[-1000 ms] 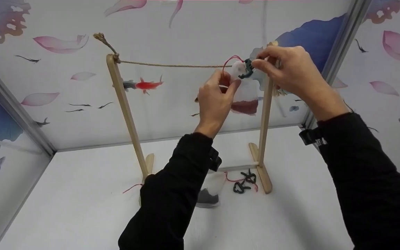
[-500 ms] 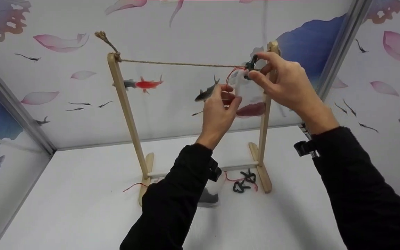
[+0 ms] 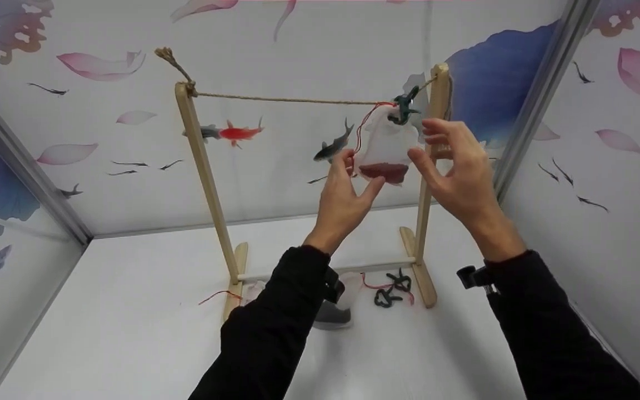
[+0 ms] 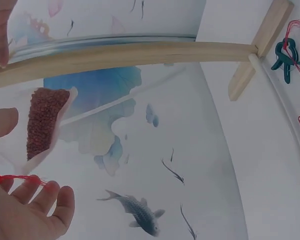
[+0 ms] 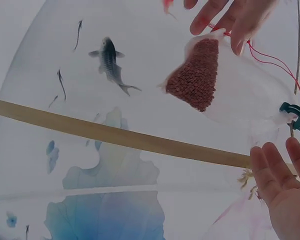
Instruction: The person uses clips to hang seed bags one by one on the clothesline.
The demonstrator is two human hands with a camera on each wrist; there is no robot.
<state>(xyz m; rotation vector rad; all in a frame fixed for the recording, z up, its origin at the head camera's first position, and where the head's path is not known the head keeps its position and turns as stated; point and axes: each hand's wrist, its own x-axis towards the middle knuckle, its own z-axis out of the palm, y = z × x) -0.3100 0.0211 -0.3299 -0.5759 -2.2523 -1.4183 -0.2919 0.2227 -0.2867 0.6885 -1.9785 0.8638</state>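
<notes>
Head, bag: I see a mesh bag (image 3: 385, 150) with a dark red fill at its bottom, hung from the rope (image 3: 286, 101) by a green clip (image 3: 403, 108), close to the right post (image 3: 431, 166).
Head, left hand: my left hand (image 3: 345, 194) sits at 7 o'clock of the bag, fingers spread and relaxed, holding nothing; the thumb tip is at the bag's lower edge, and I cannot tell whether it touches.
Head, right hand: my right hand (image 3: 456, 172) is at 3 o'clock of the bag, fingers loose and apart, nothing in it.
Head, table: spare clips (image 3: 391, 289) lie by the post's foot; another bag (image 3: 338, 308) is half hidden behind my left sleeve.
Left wrist, view: the left hand (image 4: 20, 210) is cut off at 7 o'clock, palm open; a red cord (image 4: 17, 178) lies across the fingers, and the bag (image 4: 42, 125) hangs just above.
Right wrist, view: the right hand (image 5: 282, 190) is cut off at 4 o'clock, fingers straight; the bag (image 5: 210, 75) is clear of it, and the clip (image 5: 295, 117) is partly cropped by the frame's edge.
</notes>
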